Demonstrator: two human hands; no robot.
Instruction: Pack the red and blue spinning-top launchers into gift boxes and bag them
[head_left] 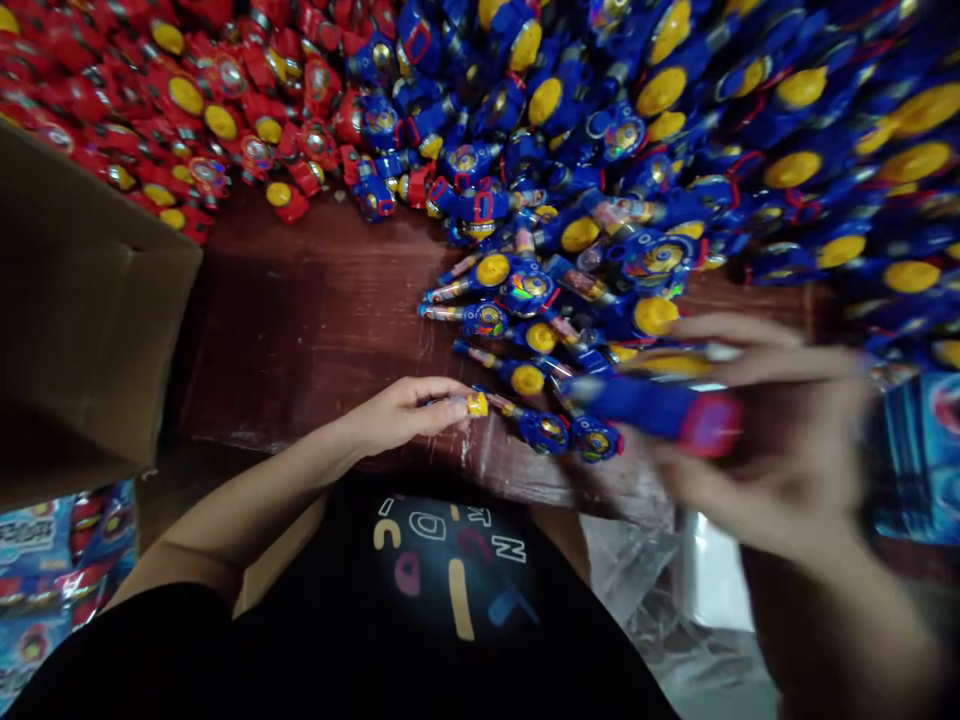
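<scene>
Near the table's front edge, my left hand (412, 412) pinches a small tube with a yellow cap (477, 404); its fingers cover most of the tube. On the right, my right hand (780, 440) is blurred by motion and holds a blue toy (645, 408) with a pinkish-red end and a yellow disc, thumb and fingers on either side of it. Between the hands lie several blue toys (544, 430) with clear tubes attached, pointing left.
Red toys (225, 120) are heaped at the back left, blue toys (660, 90) at the back and right. A cardboard box (97, 300) stands left on the brown table (315, 290). Printed packets (926, 450) lie right; others (45, 600) lower left. Clear plastic (637, 570) hangs below the edge.
</scene>
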